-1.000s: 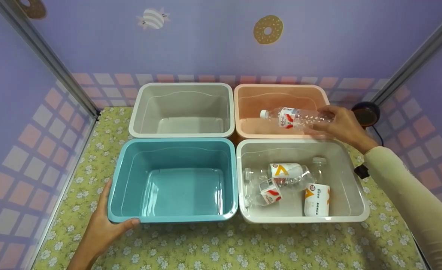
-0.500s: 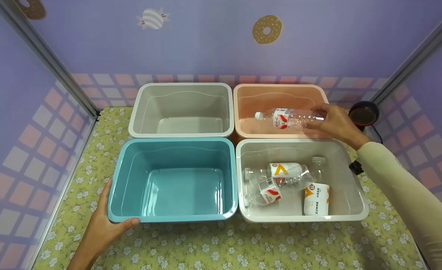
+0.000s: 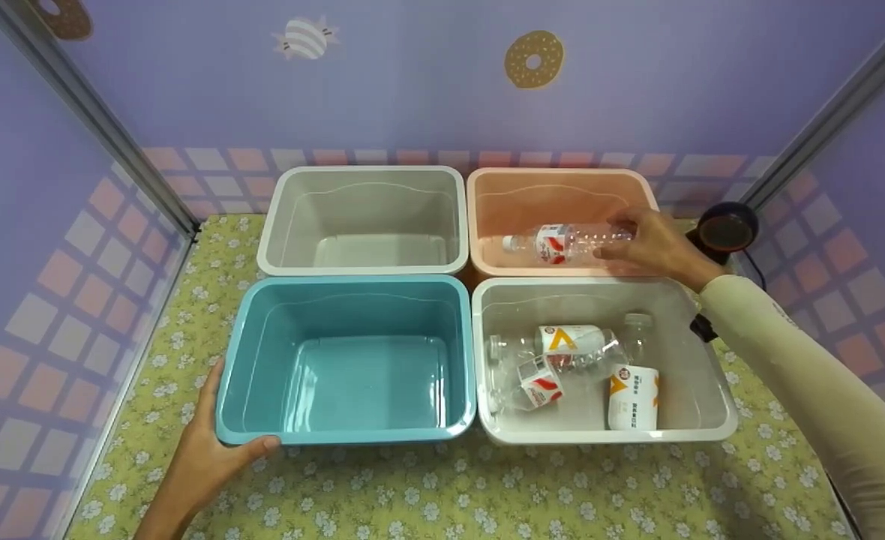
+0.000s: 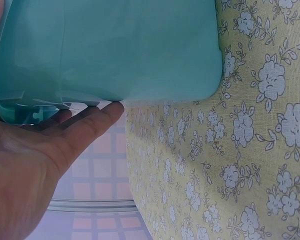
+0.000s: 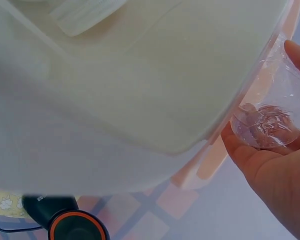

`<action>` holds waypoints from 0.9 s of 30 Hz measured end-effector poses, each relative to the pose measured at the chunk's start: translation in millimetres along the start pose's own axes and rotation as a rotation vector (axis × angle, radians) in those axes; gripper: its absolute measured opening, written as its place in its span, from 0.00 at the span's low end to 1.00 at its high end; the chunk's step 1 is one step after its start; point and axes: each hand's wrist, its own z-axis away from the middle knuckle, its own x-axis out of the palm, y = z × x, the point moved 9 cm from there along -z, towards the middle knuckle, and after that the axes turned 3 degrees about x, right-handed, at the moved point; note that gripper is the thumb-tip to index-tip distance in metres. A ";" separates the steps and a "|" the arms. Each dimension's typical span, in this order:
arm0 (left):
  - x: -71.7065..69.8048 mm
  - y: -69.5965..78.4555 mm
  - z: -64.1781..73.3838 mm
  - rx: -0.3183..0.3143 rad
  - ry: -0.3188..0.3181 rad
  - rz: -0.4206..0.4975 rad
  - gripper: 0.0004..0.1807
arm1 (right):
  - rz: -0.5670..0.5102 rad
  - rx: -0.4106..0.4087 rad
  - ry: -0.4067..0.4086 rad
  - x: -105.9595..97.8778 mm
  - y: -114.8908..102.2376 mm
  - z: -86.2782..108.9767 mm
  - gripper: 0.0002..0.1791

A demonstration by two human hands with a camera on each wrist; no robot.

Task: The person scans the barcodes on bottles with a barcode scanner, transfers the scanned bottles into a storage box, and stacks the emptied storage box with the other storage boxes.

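**Clear, ribbed plastic bottle (image 3: pixel 577 240), held by its base end**

Light, we judge: we see no liquid inside. The thin wall should buckle and crackle under a hard squeeze rather than break. Smooth plastic, perhaps a little slippery, though the ribbing ought to give purchase. We would favour a hold round the middle, near the label (image 3: pixel 551 244); gripped at the base, the neck may dip.

Looks: see-through and rounded, tapering to a white cap (image 3: pixel 508 244) that points left. Label white with red sweeps. It lies sideways, roughly level to our eye. Right wrist view shows the rounded base catching highlights.

Position: at the mouth of the peach rectangular plastic bin (image 3: pixel 562 201). How deep, or whether it touches the inside, we cannot tell.

Grip: right hand (image 3: pixel 660 244) closed to the bottle's width, thumb on the near side, fingers on the far. Left hand (image 3: pixel 206 457) spread round a corner of the teal rectangular plastic bin (image 3: pixel 367 382), fingers stretched along its outer side.

Farther out: off-white plastic bin (image 3: pixel 690 390) in front of the peach one, with more bottles; grey plastic bin (image 3: pixel 367 210) behind the teal; yellow-green floral cloth (image 3: pixel 427 495) beneath.
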 end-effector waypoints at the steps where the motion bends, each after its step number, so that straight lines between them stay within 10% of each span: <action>1: 0.1 -0.3 0.0 -0.001 0.000 0.001 0.77 | 0.003 -0.009 0.000 1.2 -0.8 -0.6 0.38; 27: 0.4 -1.6 -1.1 -0.018 -0.008 0.022 0.76 | -0.001 -0.188 -0.023 25.2 -18.5 -8.6 0.18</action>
